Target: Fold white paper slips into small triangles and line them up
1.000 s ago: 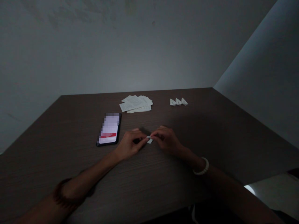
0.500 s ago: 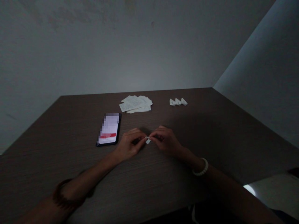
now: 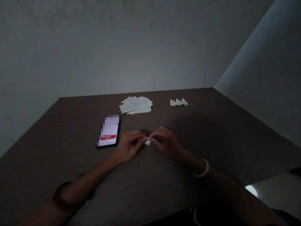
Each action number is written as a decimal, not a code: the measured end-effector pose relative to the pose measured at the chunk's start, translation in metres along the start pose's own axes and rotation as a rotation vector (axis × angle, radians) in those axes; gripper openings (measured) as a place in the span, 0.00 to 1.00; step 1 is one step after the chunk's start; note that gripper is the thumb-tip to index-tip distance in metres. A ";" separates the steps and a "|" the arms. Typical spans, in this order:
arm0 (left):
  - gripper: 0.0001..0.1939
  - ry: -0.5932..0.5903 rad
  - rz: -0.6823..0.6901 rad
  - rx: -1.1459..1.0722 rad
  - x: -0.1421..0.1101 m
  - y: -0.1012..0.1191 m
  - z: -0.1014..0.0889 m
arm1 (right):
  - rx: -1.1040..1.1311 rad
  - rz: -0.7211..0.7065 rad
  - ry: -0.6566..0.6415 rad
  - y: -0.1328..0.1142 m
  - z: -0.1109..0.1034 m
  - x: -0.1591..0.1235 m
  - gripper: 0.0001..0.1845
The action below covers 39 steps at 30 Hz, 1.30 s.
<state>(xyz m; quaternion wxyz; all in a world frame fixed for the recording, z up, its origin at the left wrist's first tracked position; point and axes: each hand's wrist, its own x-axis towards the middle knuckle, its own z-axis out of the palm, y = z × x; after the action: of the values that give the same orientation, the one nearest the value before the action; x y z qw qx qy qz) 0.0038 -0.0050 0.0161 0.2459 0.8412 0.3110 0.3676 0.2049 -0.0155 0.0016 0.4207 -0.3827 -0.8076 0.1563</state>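
Note:
A small white piece of folded paper [image 3: 147,142] is pinched between my two hands, low over the brown table [image 3: 141,188]. My left hand [image 3: 130,145] grips its left side with thumb and forefinger. On its right side, the thumb and forefinger of my right hand [image 3: 166,140] are closed too. My fingertips cover part of the paper, so its full shape is hidden. Left of my left hand lies a phone [image 3: 110,130] with a lit screen and a red band across it.
A loose pile of printed paper slips [image 3: 136,105] lies toward the back of the table. To its right stand three small folded paper pieces [image 3: 179,102] in a row. A pale wall [image 3: 141,56] rises behind the table, and another wall [image 3: 265,78] slopes along the right.
Both hands keep their pinch on the small paper, and the fingers have shifted only slightly. A little more of the paper's lower flap shows between them. The view has drifted a touch.

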 end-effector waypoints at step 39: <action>0.07 0.050 0.053 0.024 0.000 0.000 0.000 | 0.008 -0.011 0.081 -0.001 -0.004 0.002 0.04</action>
<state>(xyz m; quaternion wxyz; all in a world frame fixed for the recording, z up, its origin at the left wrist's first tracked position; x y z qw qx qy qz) 0.0038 -0.0047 0.0156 0.2179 0.8427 0.2989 0.3912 0.2067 -0.0148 0.0056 0.4552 -0.3827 -0.7914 0.1416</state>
